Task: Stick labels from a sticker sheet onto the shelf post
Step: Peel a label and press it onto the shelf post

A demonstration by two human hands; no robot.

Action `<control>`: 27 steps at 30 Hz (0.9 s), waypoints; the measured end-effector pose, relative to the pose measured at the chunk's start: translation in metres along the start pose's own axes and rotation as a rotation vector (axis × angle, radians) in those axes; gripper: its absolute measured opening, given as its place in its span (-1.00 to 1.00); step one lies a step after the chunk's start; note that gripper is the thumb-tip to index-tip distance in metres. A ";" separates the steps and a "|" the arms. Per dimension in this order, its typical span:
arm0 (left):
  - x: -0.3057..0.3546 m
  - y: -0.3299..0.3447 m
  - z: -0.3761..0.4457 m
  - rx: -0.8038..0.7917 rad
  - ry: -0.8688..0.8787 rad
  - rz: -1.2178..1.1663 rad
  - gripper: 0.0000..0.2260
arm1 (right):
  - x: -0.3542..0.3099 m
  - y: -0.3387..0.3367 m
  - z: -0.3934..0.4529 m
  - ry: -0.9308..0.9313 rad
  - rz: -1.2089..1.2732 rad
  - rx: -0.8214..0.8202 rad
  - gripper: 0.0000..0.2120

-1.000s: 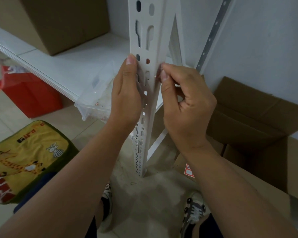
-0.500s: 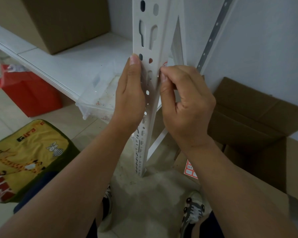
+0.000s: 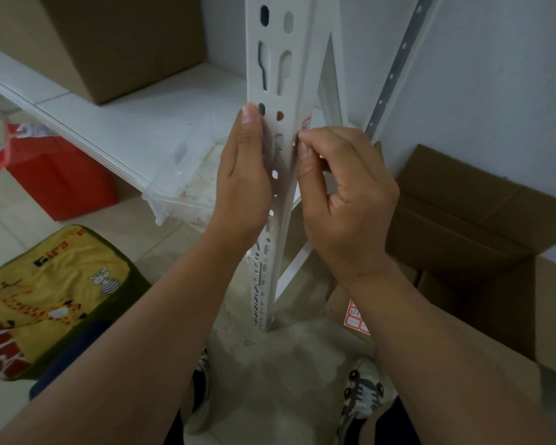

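The white slotted shelf post (image 3: 283, 36) stands upright in the middle of the view. My left hand (image 3: 244, 181) wraps around its left flange, thumb pointing up along the edge. My right hand (image 3: 344, 194) pinches a small white label with a red border (image 3: 306, 123) against the post's right face. Only the label's top shows above my fingertips. The red-and-white sticker sheet (image 3: 355, 317) lies on a cardboard box by my right forearm, partly hidden by it.
A white shelf board (image 3: 126, 123) carries a closed cardboard box (image 3: 116, 43) and a clear plastic tub (image 3: 187, 181). An open cardboard box (image 3: 463, 226) sits at the right. A red bag (image 3: 55, 175) and a yellow giraffe cushion (image 3: 45, 293) sit at the left.
The red-edged top of the label has come into view above my right fingertips, which have slid slightly down the post. My left hand keeps its hold.
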State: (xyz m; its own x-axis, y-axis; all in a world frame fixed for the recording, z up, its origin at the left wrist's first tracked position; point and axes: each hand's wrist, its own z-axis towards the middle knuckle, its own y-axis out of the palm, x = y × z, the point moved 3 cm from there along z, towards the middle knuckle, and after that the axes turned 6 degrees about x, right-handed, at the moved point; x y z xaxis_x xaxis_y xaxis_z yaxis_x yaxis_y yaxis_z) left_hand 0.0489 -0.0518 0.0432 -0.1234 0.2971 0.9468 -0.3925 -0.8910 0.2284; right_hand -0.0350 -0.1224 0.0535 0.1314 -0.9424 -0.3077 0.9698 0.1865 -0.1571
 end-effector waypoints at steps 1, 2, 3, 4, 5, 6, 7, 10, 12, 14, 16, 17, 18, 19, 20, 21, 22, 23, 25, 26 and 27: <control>0.000 -0.001 0.001 0.004 0.001 -0.008 -0.65 | 0.000 -0.001 -0.001 0.026 0.016 0.006 -0.88; 0.000 -0.001 0.002 0.006 0.005 -0.018 -0.65 | -0.001 -0.002 -0.001 0.060 0.036 0.016 -0.88; -0.001 -0.002 0.002 0.002 0.007 -0.026 -0.65 | -0.001 -0.002 -0.002 0.097 0.056 0.027 -0.87; -0.002 -0.002 0.003 -0.009 0.010 -0.030 -0.65 | -0.002 -0.003 -0.002 0.130 0.073 0.036 -0.87; -0.002 -0.002 0.004 -0.024 0.015 -0.030 -0.64 | -0.003 -0.003 -0.001 0.155 0.086 0.043 -0.86; -0.002 -0.002 0.005 -0.037 0.019 -0.031 -0.63 | -0.004 -0.003 -0.001 0.169 0.090 0.046 -0.86; -0.003 -0.002 0.005 -0.047 0.021 -0.038 -0.62 | -0.004 -0.002 0.000 0.174 0.089 0.046 -0.86; -0.003 -0.003 0.006 -0.063 0.019 -0.053 -0.61 | -0.005 -0.001 0.001 0.155 0.071 0.042 -0.88; -0.004 -0.004 0.006 -0.062 0.017 -0.055 -0.62 | -0.006 -0.001 0.001 0.136 0.061 0.039 -0.88; -0.005 -0.003 0.006 -0.055 0.019 -0.052 -0.62 | -0.006 -0.001 0.001 0.122 0.056 0.033 -0.89; -0.004 -0.003 0.006 -0.045 0.024 -0.039 -0.63 | -0.006 0.000 0.001 0.124 0.066 0.024 -0.90; -0.004 -0.003 0.006 -0.043 0.026 -0.032 -0.64 | -0.006 0.001 0.001 0.141 0.083 0.016 -0.91; -0.003 -0.004 0.005 -0.043 0.028 -0.025 -0.64 | -0.006 0.002 0.001 0.168 0.106 0.007 -0.92; -0.003 -0.004 0.005 -0.046 0.031 -0.020 -0.64 | -0.007 0.003 0.001 0.205 0.130 0.001 -0.92; -0.003 -0.005 0.005 -0.049 0.035 -0.017 -0.64 | -0.007 0.004 0.002 0.246 0.152 -0.001 -0.92; -0.003 -0.005 0.005 -0.052 0.036 -0.017 -0.63 | -0.007 0.005 0.002 0.284 0.169 0.000 -0.91; -0.003 -0.005 0.005 -0.052 0.032 -0.014 -0.63 | -0.006 0.005 0.003 0.310 0.181 0.004 -0.91; -0.002 -0.006 0.005 -0.050 0.026 -0.009 -0.64 | -0.007 0.005 0.003 0.322 0.185 0.006 -0.91; -0.002 -0.006 0.005 -0.054 0.017 -0.007 -0.64 | -0.007 0.005 0.005 0.311 0.179 0.000 -0.93; -0.001 -0.005 0.005 -0.058 0.016 -0.012 -0.64 | -0.007 0.005 0.006 0.298 0.173 -0.005 -0.94; -0.001 -0.005 0.005 -0.059 0.015 -0.017 -0.64 | -0.007 0.005 0.007 0.284 0.166 -0.010 -0.96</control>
State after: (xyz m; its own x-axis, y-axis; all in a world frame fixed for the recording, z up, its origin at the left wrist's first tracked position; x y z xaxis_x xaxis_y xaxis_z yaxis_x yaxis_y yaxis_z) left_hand 0.0553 -0.0490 0.0421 -0.1295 0.3174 0.9394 -0.4480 -0.8639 0.2302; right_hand -0.0301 -0.1165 0.0613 0.2234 -0.7840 -0.5792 0.9377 0.3352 -0.0919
